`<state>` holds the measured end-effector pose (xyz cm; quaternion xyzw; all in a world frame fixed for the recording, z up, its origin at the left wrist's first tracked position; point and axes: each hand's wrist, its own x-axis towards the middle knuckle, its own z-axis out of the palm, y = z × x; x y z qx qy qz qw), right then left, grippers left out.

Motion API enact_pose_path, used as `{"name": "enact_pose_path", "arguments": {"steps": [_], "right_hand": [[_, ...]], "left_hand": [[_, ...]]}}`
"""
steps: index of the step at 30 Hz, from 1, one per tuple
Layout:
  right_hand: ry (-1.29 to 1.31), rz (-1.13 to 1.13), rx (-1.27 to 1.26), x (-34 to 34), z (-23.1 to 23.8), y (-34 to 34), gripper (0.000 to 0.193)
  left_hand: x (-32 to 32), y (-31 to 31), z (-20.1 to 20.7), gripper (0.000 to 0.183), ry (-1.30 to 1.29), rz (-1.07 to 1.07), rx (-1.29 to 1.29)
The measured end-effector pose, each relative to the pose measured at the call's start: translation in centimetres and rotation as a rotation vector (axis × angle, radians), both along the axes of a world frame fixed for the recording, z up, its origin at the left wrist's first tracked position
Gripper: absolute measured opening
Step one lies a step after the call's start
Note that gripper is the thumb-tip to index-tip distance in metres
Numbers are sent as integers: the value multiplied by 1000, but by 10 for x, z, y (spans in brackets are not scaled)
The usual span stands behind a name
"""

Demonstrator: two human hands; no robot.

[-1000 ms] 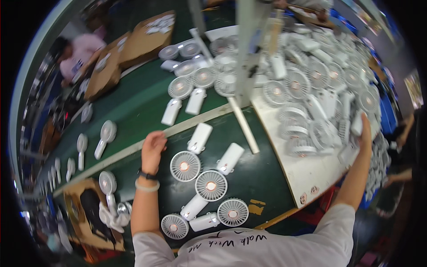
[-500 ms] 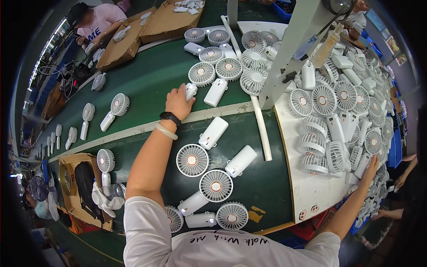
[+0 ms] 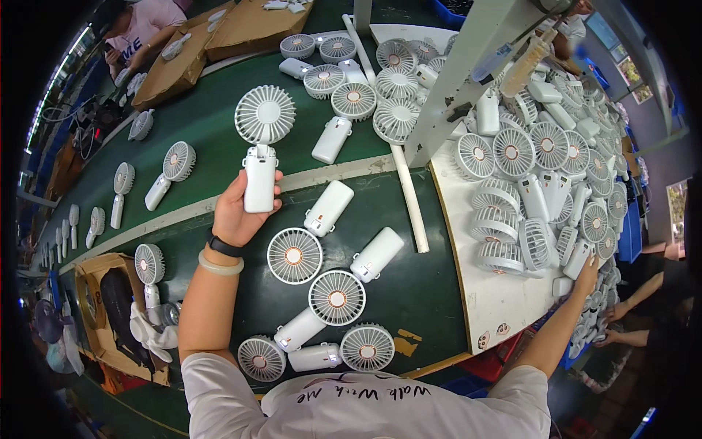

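In my left hand (image 3: 247,211), closed round its handle, is a white handheld fan (image 3: 260,175). The fan stands upright over the green bench, its round head at the top and the back of its cage toward me. My right hand (image 3: 587,278) is at the near edge of the big pile of fans, by a white fan handle (image 3: 577,258). Its fingers are too small and partly hidden to show a grip. Between my arms lie several fans on the bench, among them one fan with a copper-ringed centre (image 3: 294,255) and another below it (image 3: 337,298).
A heap of white fans (image 3: 550,145) covers the white board (image 3: 453,271) on the right. A grey post (image 3: 446,95) and a white tube (image 3: 409,201) stand between board and belt (image 3: 208,146). Fans line the belt leftward. Cardboard box (image 3: 110,307) at left. Another person (image 3: 139,29) sits far left.
My left hand has lifted a fan off the group on the belt and brought it left and nearer, upright. My right hand stays by the pile. The whole view has shifted slightly.
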<state>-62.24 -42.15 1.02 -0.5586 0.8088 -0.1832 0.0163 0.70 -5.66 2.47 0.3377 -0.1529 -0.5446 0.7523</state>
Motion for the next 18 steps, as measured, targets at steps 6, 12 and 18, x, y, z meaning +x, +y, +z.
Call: {"name": "enact_pose_path", "arguments": {"steps": [6, 12, 18], "right_hand": [[-478, 341, -306, -93, -45, -37, 56], [-37, 181, -160, -46, -29, 3, 46], [-390, 293, -323, -84, -53, -28, 52]], "left_hand": [[-11, -1, -2, 44, 79, -115, -156], [-13, 30, 2, 44, 107, -112, -196], [-17, 31, -3, 43, 142, -133, -235]]}}
